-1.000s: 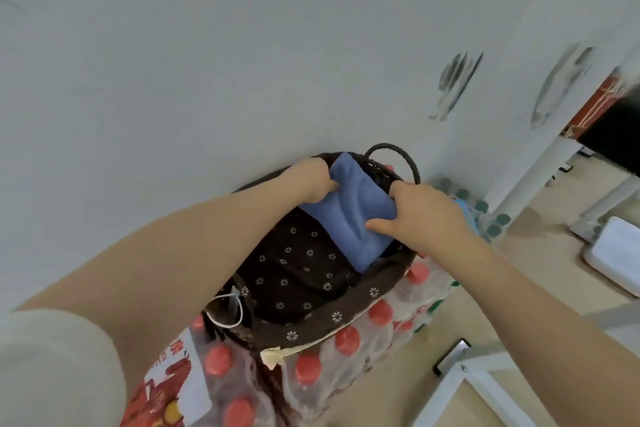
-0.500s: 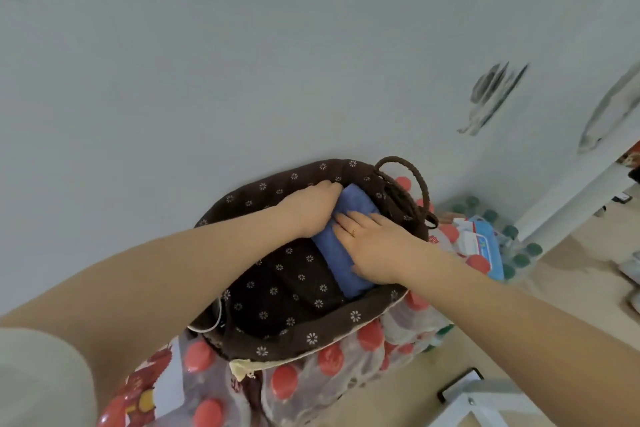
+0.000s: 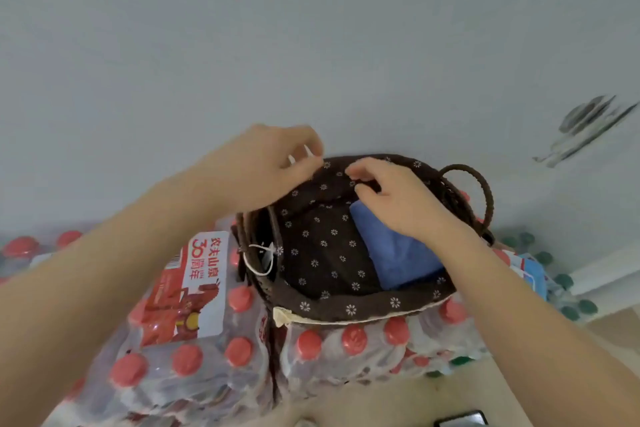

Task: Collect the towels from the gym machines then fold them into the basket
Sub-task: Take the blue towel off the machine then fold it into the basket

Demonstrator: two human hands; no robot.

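Inside basket, folded blue towel lies against right wall, long axis running away from the person. Right hand directly above it, nearer; left hand at far rim. Both loosely curled, holding nothing.

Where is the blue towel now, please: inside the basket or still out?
Inside: the folded blue towel lies against the basket lining, below its rim.

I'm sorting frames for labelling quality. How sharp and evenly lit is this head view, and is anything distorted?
Head view: soft, even light with no glare or hard shadows; the left hand is blurred by motion, the right hand slightly too; the blue towel and basket lining read clearly; wide-angle distortion stretches both forearms toward the corners; the bottle packs look soft.
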